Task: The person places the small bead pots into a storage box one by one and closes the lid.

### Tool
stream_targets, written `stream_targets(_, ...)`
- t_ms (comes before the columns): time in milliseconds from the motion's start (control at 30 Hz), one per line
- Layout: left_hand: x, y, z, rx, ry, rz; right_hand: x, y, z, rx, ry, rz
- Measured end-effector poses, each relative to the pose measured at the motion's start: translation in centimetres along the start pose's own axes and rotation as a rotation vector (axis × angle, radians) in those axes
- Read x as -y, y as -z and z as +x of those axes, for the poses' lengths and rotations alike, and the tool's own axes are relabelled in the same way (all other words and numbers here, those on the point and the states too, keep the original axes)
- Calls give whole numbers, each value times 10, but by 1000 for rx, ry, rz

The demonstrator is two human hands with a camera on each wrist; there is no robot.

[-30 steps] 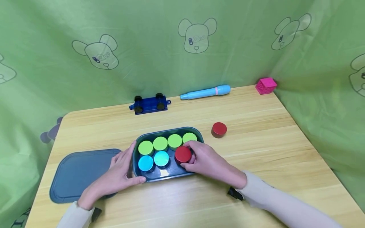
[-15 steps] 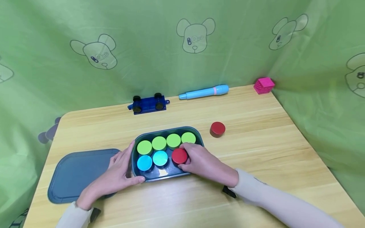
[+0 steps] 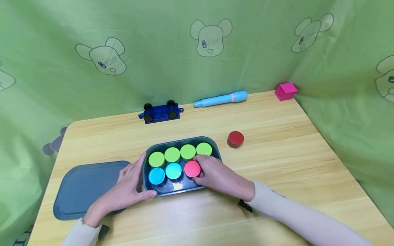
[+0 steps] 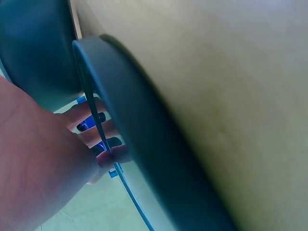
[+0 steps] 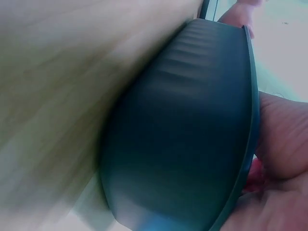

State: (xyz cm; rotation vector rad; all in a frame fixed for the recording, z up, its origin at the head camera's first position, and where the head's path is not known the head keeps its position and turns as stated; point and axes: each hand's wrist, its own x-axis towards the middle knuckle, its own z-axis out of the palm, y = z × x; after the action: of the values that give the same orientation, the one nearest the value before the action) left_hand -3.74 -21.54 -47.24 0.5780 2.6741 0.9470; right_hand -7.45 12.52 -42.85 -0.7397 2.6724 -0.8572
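Red disc [image 3: 192,169], pinched in right hand [image 3: 217,176], is just right of blue disc [image 3: 173,171] in the box [image 3: 183,186]; left hand [image 3: 124,191], spread wide, touches box's left end.

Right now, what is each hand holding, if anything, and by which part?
The right hand holds a round red block by its side, between thumb and fingers. The left hand rests, fingers extended, against the left end of the dark-blue oblong container.
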Motion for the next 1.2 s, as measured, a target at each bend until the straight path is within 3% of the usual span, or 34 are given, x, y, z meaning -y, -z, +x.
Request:
stream_targets(633, 0, -3, 1, 2, 3, -6, 1, 2, -7, -49, -55, 125)
stream_targets(733, -1, -3, 1, 3, 5, -7, -1, 3, -10, -81, -32, 136)
stream_targets(967, -2, -2, 1, 3, 6, -7, -13, 10, -20, -177, 107, 227)
stream_targets(1200, -2, -1, 0, 3, 5, -6, -34, 24, -24, -345, 153, 336)
